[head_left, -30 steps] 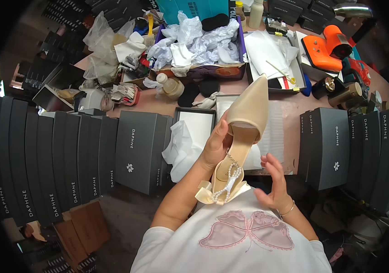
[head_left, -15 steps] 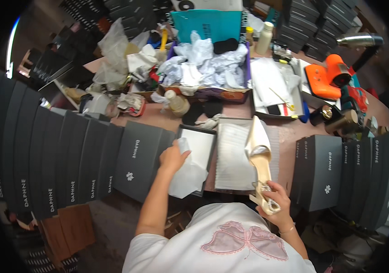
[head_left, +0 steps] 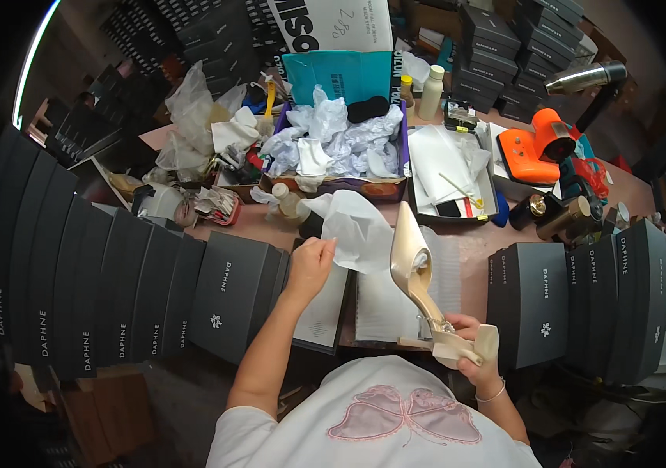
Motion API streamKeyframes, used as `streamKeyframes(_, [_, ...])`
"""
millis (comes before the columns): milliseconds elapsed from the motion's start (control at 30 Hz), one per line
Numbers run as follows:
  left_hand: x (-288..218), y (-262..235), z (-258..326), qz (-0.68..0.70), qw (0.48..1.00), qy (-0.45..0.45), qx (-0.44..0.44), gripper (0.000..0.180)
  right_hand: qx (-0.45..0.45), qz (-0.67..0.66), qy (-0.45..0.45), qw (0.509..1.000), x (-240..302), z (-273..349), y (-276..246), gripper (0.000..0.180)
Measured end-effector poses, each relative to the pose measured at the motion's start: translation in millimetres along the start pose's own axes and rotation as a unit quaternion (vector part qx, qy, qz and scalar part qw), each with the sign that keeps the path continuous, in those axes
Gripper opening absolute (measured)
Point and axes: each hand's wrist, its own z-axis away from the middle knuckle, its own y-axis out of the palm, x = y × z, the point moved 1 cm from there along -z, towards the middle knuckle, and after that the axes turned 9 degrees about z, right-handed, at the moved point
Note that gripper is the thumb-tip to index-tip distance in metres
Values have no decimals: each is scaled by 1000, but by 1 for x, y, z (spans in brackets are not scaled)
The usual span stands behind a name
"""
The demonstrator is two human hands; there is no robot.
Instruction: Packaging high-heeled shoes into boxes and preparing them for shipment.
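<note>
Tissue paper (head_left: 356,230) now hangs lifted off the counter (head_left: 255,226), pinched in the left hand (head_left: 311,261). The right hand (head_left: 469,347) stays closed on the beige heeled shoe (head_left: 411,261), held higher than before.

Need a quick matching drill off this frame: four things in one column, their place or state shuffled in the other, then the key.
Things:
1. beige high-heeled shoe
2. white tissue paper sheet
3. orange device
4. crumpled white paper

Places or states:
A. lifted off the table by the left hand
B. sitting at the far right of the table
C. held at the heel end by the right hand, toe pointing away
D. piled in the purple tray at the back

Pairs: 1-C, 2-A, 3-B, 4-D
</note>
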Motion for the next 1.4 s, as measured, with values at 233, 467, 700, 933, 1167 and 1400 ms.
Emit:
streamKeyframes(233, [-33, 47, 69, 178, 964, -91, 173, 22, 22, 437, -197, 877, 14, -9, 15, 50])
streamKeyframes(467, [-64, 68, 84, 289, 881, -185, 324, 30, 0, 435, -189, 880, -4, -8, 37, 50])
streamKeyframes(700, [-39, 66, 86, 362, 755, -300, 456, 31, 72, 424, -178, 885, 1, -10, 43, 47])
streamKeyframes(933, [-42, 62, 83, 375, 726, -303, 490, 30, 77, 412, -173, 891, -1, -10, 45, 46])
streamKeyframes(1167, [-43, 61, 93, 229, 833, -172, 474, 24, 85, 416, -166, 890, -2, -7, 44, 46])
streamKeyframes(1400, [-55, 54, 91, 146, 850, -146, 486, 23, 96, 414, -171, 889, -5, -5, 44, 44])
